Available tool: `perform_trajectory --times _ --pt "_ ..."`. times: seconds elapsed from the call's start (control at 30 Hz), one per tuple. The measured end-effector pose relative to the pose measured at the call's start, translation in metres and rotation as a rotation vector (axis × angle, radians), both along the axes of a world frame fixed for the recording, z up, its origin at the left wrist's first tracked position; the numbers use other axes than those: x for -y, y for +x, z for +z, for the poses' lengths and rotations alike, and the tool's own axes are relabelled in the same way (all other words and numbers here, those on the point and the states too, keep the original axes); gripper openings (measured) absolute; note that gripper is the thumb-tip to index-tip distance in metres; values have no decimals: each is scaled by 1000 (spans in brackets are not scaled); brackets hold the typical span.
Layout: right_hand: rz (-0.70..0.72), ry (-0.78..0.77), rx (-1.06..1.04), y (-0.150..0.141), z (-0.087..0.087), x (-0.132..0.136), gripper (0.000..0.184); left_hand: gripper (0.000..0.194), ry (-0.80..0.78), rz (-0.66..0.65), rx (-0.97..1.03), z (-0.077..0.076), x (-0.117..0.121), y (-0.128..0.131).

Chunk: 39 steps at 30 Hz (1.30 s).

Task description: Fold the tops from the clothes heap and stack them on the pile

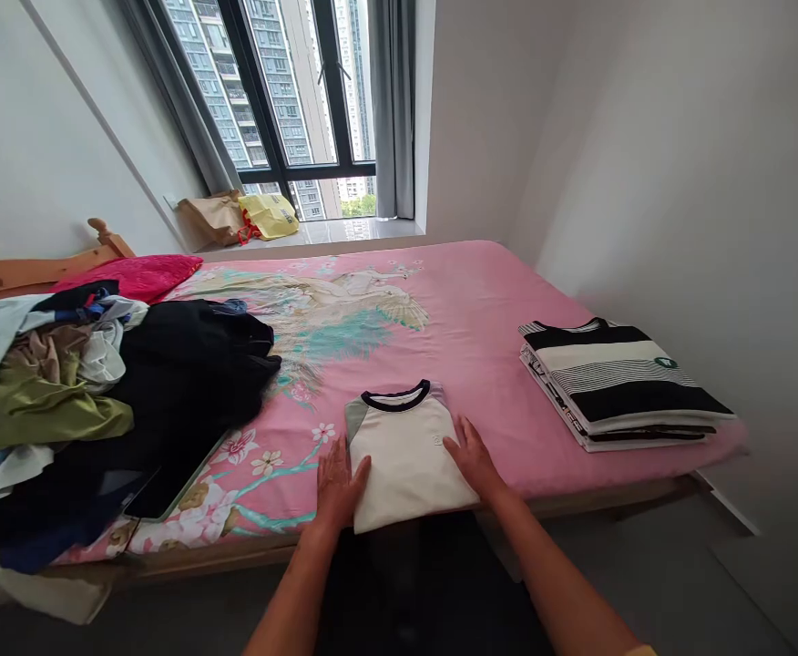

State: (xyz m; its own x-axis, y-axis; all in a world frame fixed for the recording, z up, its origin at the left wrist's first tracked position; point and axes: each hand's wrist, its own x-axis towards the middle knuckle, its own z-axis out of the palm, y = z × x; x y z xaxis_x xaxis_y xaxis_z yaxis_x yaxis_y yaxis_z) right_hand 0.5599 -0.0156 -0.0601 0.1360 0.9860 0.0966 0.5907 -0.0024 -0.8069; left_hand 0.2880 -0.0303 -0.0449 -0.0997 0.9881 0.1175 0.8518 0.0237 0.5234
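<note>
Nearest the camera, two bare forearms reached forward from the bottom edge toward the near side of the bed (481, 301). The left hand (339, 485) lay flat on the left edge of a folded cream T-shirt (404, 451), fingers stretched out and close together, palm down, gripping nothing. The right hand (473, 460) lay the same way on the shirt's right edge, fingers extended and pressed on the cloth, not closed around it. The shirt had a dark collar and grey shoulders, and it sat on the pink flowered bedsheet at the near edge of the bed, its lower end hanging slightly past the edge, collar pointing away from the person.

To the left, a loose heap of unfolded clothes (64, 383) covered that side of the bed, with a large black garment (194, 364) on its right side. A dark tablet (159, 492) lay just in front of the heap, near the left hand but apart from it. A red pillow (132, 273) rested by the wooden headboard behind the heap.

To the right, well apart from the shirt, a neat stack of folded striped shirts (621, 383) sat near the bed's right edge. On the windowsill beyond the bed stood a brown paper bag (211, 217) and a yellow bag (269, 215), side by side and touching.
</note>
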Motion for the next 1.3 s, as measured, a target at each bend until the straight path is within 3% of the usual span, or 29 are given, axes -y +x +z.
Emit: perform_trajectory --times 0.17,0.3,0.4,0.57,0.87,1.07,1.3 --pt "-62 -45 -646 16 -6 75 57 59 52 38 332 -12 86 -9" --pt "-205 -143 -788 17 -3 109 50 61 -102 186 759 -13 122 -8" --pt "-255 -273 -753 17 0 117 51 65 -183 285 937 -9 123 -3" --pt "-189 -433 -759 15 5 110 51 69 -259 323 987 0 105 8" --pt "-94 -534 -951 5 20 89 38 57 -407 373 1038 11 81 22" --pt "-145 -525 -1016 -9 19 81 32 43 -543 219 1322 13 79 17" --pt "-31 -575 -1115 9 14 110 28 35 -685 -6 1418 9 109 10"
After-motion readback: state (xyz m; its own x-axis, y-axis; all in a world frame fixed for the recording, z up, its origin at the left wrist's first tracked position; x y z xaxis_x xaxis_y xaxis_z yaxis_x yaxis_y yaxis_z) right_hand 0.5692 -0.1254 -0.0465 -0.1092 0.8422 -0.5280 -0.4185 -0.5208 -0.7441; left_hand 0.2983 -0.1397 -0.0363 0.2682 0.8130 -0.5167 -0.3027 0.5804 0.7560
